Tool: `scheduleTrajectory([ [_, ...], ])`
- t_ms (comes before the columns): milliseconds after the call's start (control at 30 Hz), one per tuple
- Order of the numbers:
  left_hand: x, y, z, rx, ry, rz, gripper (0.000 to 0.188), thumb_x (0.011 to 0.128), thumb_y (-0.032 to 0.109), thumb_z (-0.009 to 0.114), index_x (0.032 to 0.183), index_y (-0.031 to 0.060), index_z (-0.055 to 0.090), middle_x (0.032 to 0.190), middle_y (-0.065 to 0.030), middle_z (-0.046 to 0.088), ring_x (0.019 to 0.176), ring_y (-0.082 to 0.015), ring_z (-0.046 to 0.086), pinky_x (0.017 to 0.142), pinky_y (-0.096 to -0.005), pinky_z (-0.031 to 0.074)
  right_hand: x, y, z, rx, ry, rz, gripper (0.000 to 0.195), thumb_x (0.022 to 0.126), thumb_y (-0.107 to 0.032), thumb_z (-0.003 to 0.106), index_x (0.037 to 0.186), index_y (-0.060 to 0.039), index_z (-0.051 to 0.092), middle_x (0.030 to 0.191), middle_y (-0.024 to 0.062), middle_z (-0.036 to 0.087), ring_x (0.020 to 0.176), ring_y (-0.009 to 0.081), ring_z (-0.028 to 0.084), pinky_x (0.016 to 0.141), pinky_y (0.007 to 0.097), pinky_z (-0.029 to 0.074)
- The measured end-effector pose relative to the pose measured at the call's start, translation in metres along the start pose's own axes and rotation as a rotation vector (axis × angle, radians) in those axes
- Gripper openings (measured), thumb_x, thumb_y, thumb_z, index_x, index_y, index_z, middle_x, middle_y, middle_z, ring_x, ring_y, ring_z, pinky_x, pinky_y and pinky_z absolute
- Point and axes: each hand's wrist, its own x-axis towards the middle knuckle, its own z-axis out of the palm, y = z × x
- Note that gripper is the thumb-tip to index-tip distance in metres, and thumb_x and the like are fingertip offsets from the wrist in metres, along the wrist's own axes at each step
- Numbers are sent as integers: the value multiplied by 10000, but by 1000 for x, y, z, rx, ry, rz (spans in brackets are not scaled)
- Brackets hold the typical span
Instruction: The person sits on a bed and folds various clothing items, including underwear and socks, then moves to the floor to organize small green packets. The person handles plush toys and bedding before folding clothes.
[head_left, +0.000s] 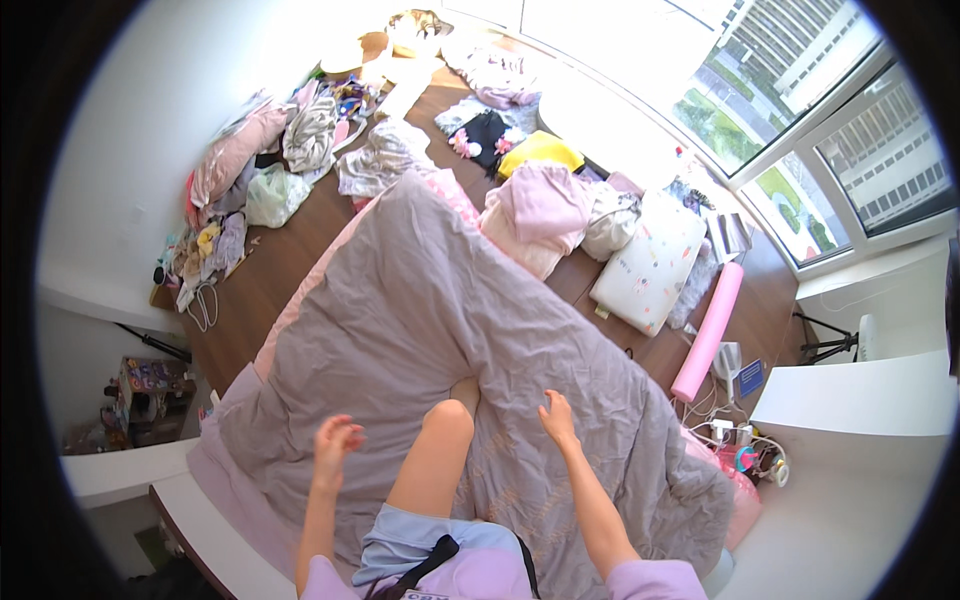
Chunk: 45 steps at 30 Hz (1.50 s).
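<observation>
A grey-mauve quilt (390, 300) lies spread before me, wrinkled, with one corner pointing away towards the window. Its pink edge shows along the left side. My bare knee (448, 420) presses into the quilt near the middle. Above the quilt, left of my knee, my left hand (337, 442) hangs with loosely curled fingers and nothing in it. To the right of my knee my right hand (555, 416) is held over the quilt, fingers apart, also without anything in it. Whether its fingertips touch the fabric, I cannot tell.
Folded pink bedding (544, 202) and a patterned white pillow (649, 259) lie beyond the quilt. A pink foam tube (709, 330) and tangled cables (720, 427) are at the right. Piled clothes and bags (277, 187) line the left wall. Dark wooden boards (262, 277) show between them.
</observation>
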Motion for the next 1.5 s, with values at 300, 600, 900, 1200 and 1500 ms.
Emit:
scheduleTrajectory([
  [300,0,-5,-28,344,-68,-410,414,789,-2,507,1184,16,386,794,-119,618,604,-154,607,541,-262,490,-78,-85,-140,-110,-142,500,376,707,-121,605,1050,8,521,1075,212,495,1040,356,474,888,388,396],
  [600,-136,30,-130,346,284,-552,557,726,-29,497,1240,44,294,697,-108,562,493,-208,584,491,-296,501,-54,-228,-194,-63,-190,442,409,697,-118,594,1069,19,493,1150,231,418,1092,363,424,938,386,357],
  [900,-204,46,-133,672,186,-279,589,698,-10,487,1256,30,304,682,-92,540,550,-188,578,504,-320,500,2,-303,-244,-152,-5,269,421,670,-113,610,1046,33,488,1141,248,395,1088,375,403,949,379,345],
  [1200,-87,112,-134,-75,325,-240,547,760,16,532,1254,51,300,767,-74,551,585,-163,598,477,-282,481,1,-289,-253,-356,-260,416,503,700,-189,634,1113,47,467,1185,282,389,1087,405,431,940,392,377],
  [1500,53,384,-185,357,440,305,207,803,54,542,1005,18,569,995,-126,558,840,-217,592,732,-301,488,93,-320,-180,-663,-583,458,490,710,-226,632,1061,96,516,1085,336,508,1044,430,504,884,439,425],
])
